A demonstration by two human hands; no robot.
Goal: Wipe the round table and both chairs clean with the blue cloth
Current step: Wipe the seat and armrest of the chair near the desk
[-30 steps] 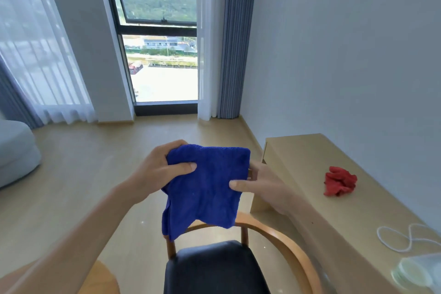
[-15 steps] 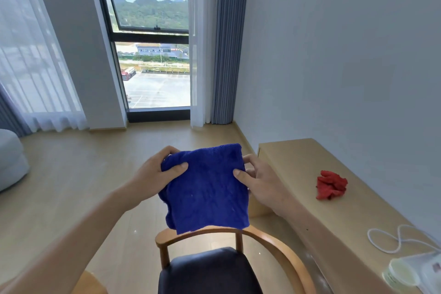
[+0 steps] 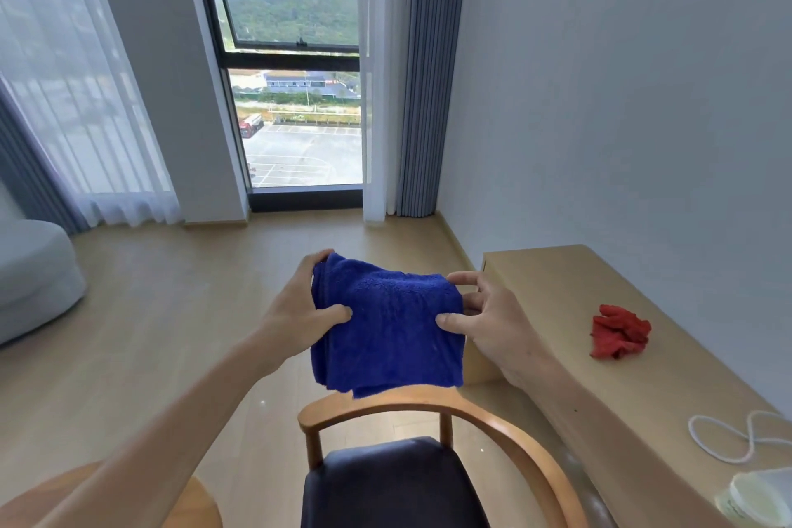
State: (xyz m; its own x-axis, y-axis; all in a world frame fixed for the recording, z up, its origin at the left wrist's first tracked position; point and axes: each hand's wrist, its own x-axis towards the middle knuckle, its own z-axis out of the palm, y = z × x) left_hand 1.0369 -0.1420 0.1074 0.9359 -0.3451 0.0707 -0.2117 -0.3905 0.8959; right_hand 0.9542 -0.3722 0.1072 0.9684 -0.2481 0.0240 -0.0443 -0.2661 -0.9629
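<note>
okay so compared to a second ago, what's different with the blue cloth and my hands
The blue cloth has been folded over: a second ago it hung loose with a tail on its left, now it is a thicker, squarer pad. The left hand and right hand still grip its opposite edges, above the chair. Nothing was let go. The red cloth on the wooden bench is unmoved.

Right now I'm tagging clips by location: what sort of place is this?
Probably a hotel or apartment room: a floor-length window with curtains, a wall-side wooden desk, and a wooden chair.
</note>
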